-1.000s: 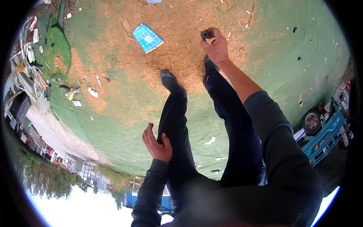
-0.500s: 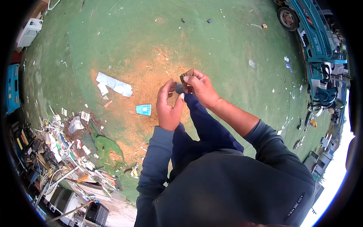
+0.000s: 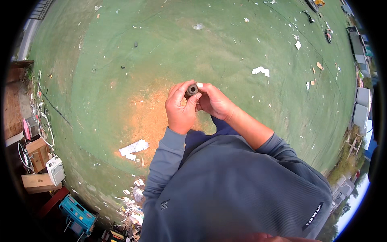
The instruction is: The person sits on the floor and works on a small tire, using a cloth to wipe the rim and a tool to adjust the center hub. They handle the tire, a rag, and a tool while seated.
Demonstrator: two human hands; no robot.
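Note:
A short dark cylinder (image 3: pixel 189 92) with a round hole in its end is held in front of me, hole end up toward the view. My left hand (image 3: pixel 180 109) has its fingers and thumb closed around the cylinder's left side. My right hand (image 3: pixel 217 103) grips it from the right, with the thumb near the rim. The right fingers are partly hidden behind the cylinder and the left hand. Whether the cylinder is one piece or two fitted together, I cannot tell.
Orange-brown sawdust-like powder (image 3: pixel 149 115) covers the green ground below my hands. White sheet scraps (image 3: pixel 137 146) lie to the lower left, near a litter heap (image 3: pixel 133 209). A teal machine (image 3: pixel 78 213) and cardboard boxes (image 3: pixel 38 155) stand at the left. Two small dark pieces (image 3: pixel 136 44) lie farther off.
My view has turned, so the ground and litter sit differently. Earlier the right hand held a dark piece above a round dark one in the left; now both hands meet on the cylinder.

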